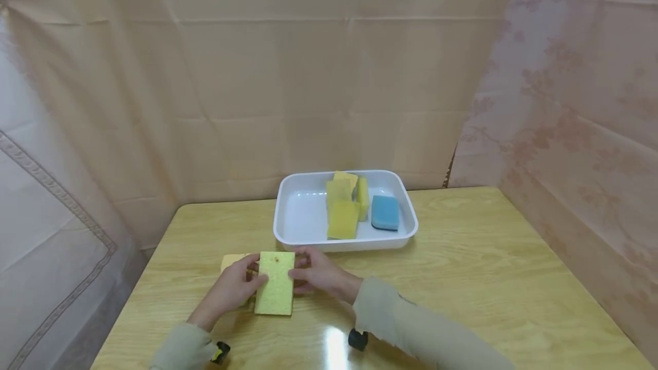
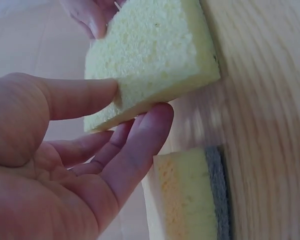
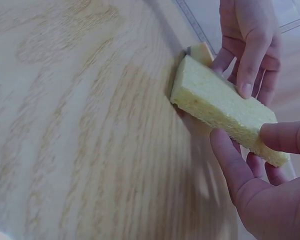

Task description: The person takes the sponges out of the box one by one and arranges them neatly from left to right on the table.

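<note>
Between both hands is a pale yellow sponge (image 1: 275,284), a flat rectangular block with a small brown spot near its far end. The left hand (image 1: 233,284) pinches its left edge, thumb on top and fingers beneath, as the left wrist view shows. On the opposite edge the right hand (image 1: 321,272) grips it the same way, its thumb (image 3: 282,137) on the upper face. Another sponge (image 2: 187,195), layered orange, yellow and dark grey, lies on the table by the left hand. In the head view that hand and the held sponge partly cover it.
A white tray (image 1: 303,242) stands at the back of the wooden table (image 1: 488,267). Several yellow sponges (image 1: 343,220) are in its middle, some leaning on others, and a blue sponge (image 1: 385,212) sits at its right. Cloth curtains (image 1: 319,73) hang behind and beside the table.
</note>
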Available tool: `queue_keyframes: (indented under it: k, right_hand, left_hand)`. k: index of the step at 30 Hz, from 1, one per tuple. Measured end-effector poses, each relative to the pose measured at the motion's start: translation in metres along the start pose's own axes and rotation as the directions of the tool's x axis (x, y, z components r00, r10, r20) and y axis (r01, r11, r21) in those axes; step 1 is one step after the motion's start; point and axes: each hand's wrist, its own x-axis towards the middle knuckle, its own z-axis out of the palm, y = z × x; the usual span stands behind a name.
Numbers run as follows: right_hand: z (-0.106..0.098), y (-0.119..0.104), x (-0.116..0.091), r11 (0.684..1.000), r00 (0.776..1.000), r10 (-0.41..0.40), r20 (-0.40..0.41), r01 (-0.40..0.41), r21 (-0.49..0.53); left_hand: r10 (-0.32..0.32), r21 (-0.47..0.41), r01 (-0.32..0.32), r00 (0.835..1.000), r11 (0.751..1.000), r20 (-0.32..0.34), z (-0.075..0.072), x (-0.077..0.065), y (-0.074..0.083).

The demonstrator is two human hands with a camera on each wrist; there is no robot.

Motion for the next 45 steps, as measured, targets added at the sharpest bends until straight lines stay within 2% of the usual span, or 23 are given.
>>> queue_keyframes:
  k: [2,6,10,19,23,29,34,41,45]
  right_hand:
    - [0.001,0.001,0.002,1.0,1.0,0.011,-0.004,-0.011,0.001]
    - [0.003,0.005,0.006,1.0,0.999,0.028,-0.023,-0.028,0.007]
    - [0.003,0.008,0.009,1.0,0.999,0.03,-0.036,-0.03,-0.005]
    - [0.001,0.004,0.013,0.998,0.999,0.044,-0.002,-0.045,-0.04]
    - [0.002,0.002,0.011,0.998,0.999,0.03,0.011,-0.029,-0.061]
    - [0.004,0.003,0.011,0.997,0.999,0.019,0.029,-0.016,-0.082]
    - [0.005,0.005,0.011,0.996,0.999,0.029,0.018,-0.027,-0.088]
    - [0.008,0.005,0.01,0.98,1.0,0.002,-0.005,-0.003,-0.201]
    - [0.008,0.005,0.009,0.973,1.0,0.007,-0.008,-0.009,-0.231]
  left_hand:
    - [-0.008,0.043,0.008,1.0,0.999,-0.007,0.0,-0.001,0.001]
    - [0.016,0.115,-0.015,1.0,0.993,-0.003,0.001,-0.002,0.003]
    - [0.001,0.166,-0.003,1.0,0.986,0.008,0.004,-0.002,0.004]
    - [-0.025,0.157,0.02,0.999,0.987,0.031,0.008,-0.002,0.006]
    - [-0.025,0.189,0.019,0.999,0.982,0.03,0.01,-0.001,0.004]
    - [-0.002,0.244,-0.002,1.0,0.97,0.015,0.012,-0.002,0.003]
    - [0.032,0.317,-0.032,0.999,0.948,0.006,0.012,-0.003,0.002]
    - [0.047,0.328,-0.048,0.999,0.943,0.012,0.014,-0.003,0.002]
    - [0.057,0.329,-0.056,0.998,0.943,0.008,0.015,-0.003,0.001]
